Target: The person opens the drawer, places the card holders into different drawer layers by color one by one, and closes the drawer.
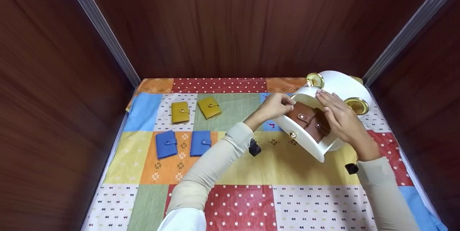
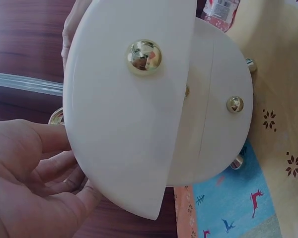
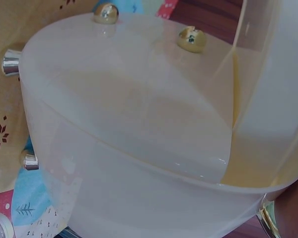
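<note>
A white storage box with gold knobs stands at the table's right, its rounded upper compartment swung open toward me. Inside that lie brown snap card wallets, partly covered by my right hand. My left hand grips the compartment's left rim with curled fingers; in the left wrist view its fingers go behind the curved front panel. My right hand lies with straight fingers along the compartment's right side, over the wallets. The right wrist view shows mostly the box's lower body.
Two yellow card wallets lie at the back left, with two blue card wallets in front of them. A patchwork cloth covers the table, and dark wood panels enclose it. A red-labelled container shows beyond the box.
</note>
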Motion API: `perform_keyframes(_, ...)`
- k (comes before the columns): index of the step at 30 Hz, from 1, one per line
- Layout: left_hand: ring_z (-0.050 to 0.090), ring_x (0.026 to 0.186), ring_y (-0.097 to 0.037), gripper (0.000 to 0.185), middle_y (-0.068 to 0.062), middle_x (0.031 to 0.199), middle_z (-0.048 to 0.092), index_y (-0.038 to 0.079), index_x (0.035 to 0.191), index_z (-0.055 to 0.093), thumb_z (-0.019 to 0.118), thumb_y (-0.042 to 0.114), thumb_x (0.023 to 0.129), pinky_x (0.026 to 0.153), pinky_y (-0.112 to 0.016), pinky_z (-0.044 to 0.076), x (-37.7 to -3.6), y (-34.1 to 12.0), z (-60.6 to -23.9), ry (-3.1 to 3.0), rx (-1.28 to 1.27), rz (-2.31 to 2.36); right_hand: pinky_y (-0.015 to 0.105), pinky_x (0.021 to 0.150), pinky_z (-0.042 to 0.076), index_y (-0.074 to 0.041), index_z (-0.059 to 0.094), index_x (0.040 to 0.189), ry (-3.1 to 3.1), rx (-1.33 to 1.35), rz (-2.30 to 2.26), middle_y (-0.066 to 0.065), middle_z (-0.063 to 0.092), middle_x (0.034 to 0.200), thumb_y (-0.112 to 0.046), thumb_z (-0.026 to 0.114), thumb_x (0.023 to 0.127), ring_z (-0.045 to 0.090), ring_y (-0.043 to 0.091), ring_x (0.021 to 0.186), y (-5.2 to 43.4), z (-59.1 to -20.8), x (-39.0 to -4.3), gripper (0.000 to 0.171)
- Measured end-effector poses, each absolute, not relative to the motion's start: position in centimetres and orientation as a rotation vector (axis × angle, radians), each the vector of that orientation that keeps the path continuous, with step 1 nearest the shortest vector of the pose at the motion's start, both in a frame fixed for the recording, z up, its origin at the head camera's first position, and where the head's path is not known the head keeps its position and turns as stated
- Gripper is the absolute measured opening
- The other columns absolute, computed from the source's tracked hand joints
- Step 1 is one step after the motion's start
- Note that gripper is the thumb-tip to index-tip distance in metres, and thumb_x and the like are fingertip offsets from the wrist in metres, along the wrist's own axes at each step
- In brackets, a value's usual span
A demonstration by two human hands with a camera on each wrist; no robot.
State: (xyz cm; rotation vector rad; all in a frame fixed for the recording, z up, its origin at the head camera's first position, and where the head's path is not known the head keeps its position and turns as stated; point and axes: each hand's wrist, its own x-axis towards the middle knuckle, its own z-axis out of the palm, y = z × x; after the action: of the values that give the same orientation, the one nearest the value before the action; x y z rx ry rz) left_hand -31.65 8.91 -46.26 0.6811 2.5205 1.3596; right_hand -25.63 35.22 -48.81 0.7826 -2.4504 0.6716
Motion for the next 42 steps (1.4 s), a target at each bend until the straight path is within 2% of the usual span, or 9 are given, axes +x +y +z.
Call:
perform_keyframes(6, 0.061, 0.08, -0.004, 0.019, -0.011, 0.102, 0.078, 0.0, 0.114, 0.079, 0.069, 0.009, 0.1, 0.072, -0.014, 0.047, -31.6, 8.7, -46.3, 2.469, 0.672, 1.433, 0.036, 0.134, 0.023, -0.005, 0.056, 0.153, -2.436, 0.79, 0.67, 0.015, 0.055, 0.159, -0.001, 0.048, 0.107, 0.051, 0.042, 0.148, 35.1, -48.8, -25.6, 0.047)
perform_keyframes(9, 0.064, 0.077, -0.008, 0.019, -0.013, 0.099, 0.078, -0.001, 0.114, 0.078, 0.068, 0.01, 0.102, 0.067, -0.014, 0.047, -31.5, 8.6, -46.3, 2.437, 0.665, 1.481, 0.036, 0.134, 0.022, -0.005, 0.056, 0.153, -2.436, 0.789, 0.673, 0.015, 0.055, 0.159, -0.001, 0.048, 0.107, 0.051, 0.042, 0.148, 35.1, -48.8, -25.7, 0.047)
perform_keyframes(16, 0.074, 0.084, -0.026, 0.022, -0.024, 0.104, 0.076, -0.007, 0.115, 0.076, 0.063, 0.009, 0.106, 0.063, -0.015, 0.05, -31.2, 8.2, -46.0, 2.319, 0.638, 1.614, 0.036, 0.134, 0.022, -0.005, 0.056, 0.153, -2.451, 0.785, 0.67, 0.015, 0.054, 0.16, -0.002, 0.048, 0.108, 0.05, 0.042, 0.148, 35.0, -48.7, -25.7, 0.046)
perform_keyframes(19, 0.076, 0.089, -0.031, 0.022, -0.023, 0.102, 0.076, -0.007, 0.114, 0.076, 0.062, 0.009, 0.106, 0.064, -0.015, 0.051, -31.1, 8.0, -45.9, 2.313, 0.636, 1.643, 0.036, 0.134, 0.022, -0.005, 0.056, 0.153, -2.444, 0.789, 0.674, 0.015, 0.054, 0.159, -0.002, 0.048, 0.107, 0.05, 0.042, 0.148, 35.0, -48.7, -25.7, 0.047)
perform_keyframes(22, 0.076, 0.094, -0.035, 0.021, -0.015, 0.094, 0.075, -0.005, 0.113, 0.077, 0.062, 0.008, 0.106, 0.065, -0.015, 0.051, -31.0, 7.7, -45.8, 2.327, 0.633, 1.658, 0.036, 0.134, 0.023, -0.006, 0.056, 0.153, -2.431, 0.795, 0.677, 0.015, 0.055, 0.159, -0.001, 0.049, 0.107, 0.051, 0.042, 0.148, 35.0, -48.7, -25.8, 0.047)
perform_keyframes(26, 0.073, 0.082, -0.023, 0.02, 0.0, 0.083, 0.068, -0.002, 0.11, 0.078, 0.061, 0.008, 0.105, 0.065, -0.016, 0.05, -31.0, 7.2, -45.7, 2.335, 0.601, 1.682, 0.036, 0.133, 0.024, -0.006, 0.057, 0.152, -2.414, 0.8, 0.678, 0.015, 0.056, 0.158, 0.0, 0.049, 0.106, 0.052, 0.042, 0.147, 35.0, -48.6, -25.9, 0.047)
perform_keyframes(30, 0.061, 0.073, -0.005, 0.02, 0.002, 0.081, 0.066, -0.003, 0.109, 0.078, 0.061, 0.007, 0.105, 0.067, -0.016, 0.051, -30.9, 6.8, -45.6, 2.333, 0.576, 1.716, 0.037, 0.133, 0.024, -0.006, 0.057, 0.152, -2.412, 0.797, 0.679, 0.015, 0.057, 0.158, -0.001, 0.049, 0.106, 0.052, 0.043, 0.146, 35.0, -48.6, -25.9, 0.047)
perform_keyframes(38, 0.06, 0.078, -0.005, 0.019, 0.001, 0.087, 0.067, 0.001, 0.109, 0.078, 0.065, 0.014, 0.105, 0.069, -0.017, 0.053, -30.5, 5.4, -45.8, 2.376, 0.576, 1.71, 0.036, 0.134, 0.022, -0.006, 0.056, 0.153, -2.445, 0.775, 0.672, 0.015, 0.055, 0.159, -0.002, 0.048, 0.107, 0.051, 0.042, 0.148, 35.1, -48.7, -25.7, 0.047)
perform_keyframes(42, 0.058, 0.075, -0.005, 0.018, 0.003, 0.084, 0.064, 0.002, 0.109, 0.077, 0.066, 0.015, 0.105, 0.065, -0.017, 0.051, -30.0, 4.8, -46.1, 2.362, 0.578, 1.693, 0.037, 0.134, 0.022, -0.007, 0.056, 0.154, -2.45, 0.768, 0.672, 0.014, 0.054, 0.16, -0.003, 0.047, 0.108, 0.05, 0.042, 0.148, 35.2, -48.7, -25.7, 0.047)
